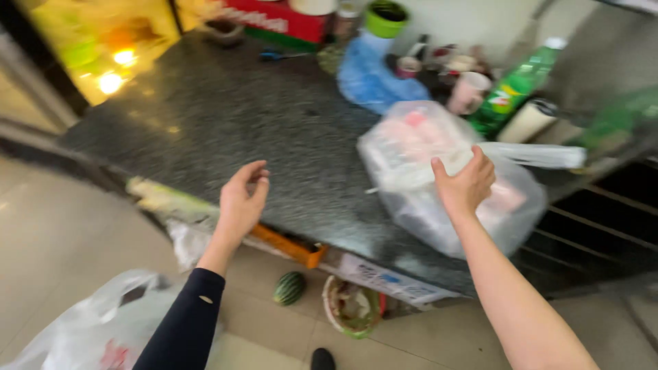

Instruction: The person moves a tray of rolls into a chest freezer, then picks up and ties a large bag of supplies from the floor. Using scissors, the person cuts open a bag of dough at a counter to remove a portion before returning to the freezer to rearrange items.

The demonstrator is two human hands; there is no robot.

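Dark speckled stone counter (226, 116) across the upper frame, taken as landmark. On its right end, near the front edge: 1 large clear plastic bag (445, 178), bulging with pale and pink contents, long axis slanting from the counter's middle down toward its right front corner. Behind the bag, toward the wall: crumpled blue bag (370, 79), green bottle (514, 89), pink cup (468, 92), green-rimmed pot (386, 17). Below the counter's front edge, on the floor: small striped watermelon (290, 288), a basket (351, 308), white plastic bag (103, 329) at lower left. Right hand (466, 185) resting on top of the clear bag, fingers curled and pinching the gathered plastic. Left hand (243, 199) over the counter's front edge, left of the bag, well apart from it, fingers loosely spread, gripping nothing. Nearer to the bag: right.
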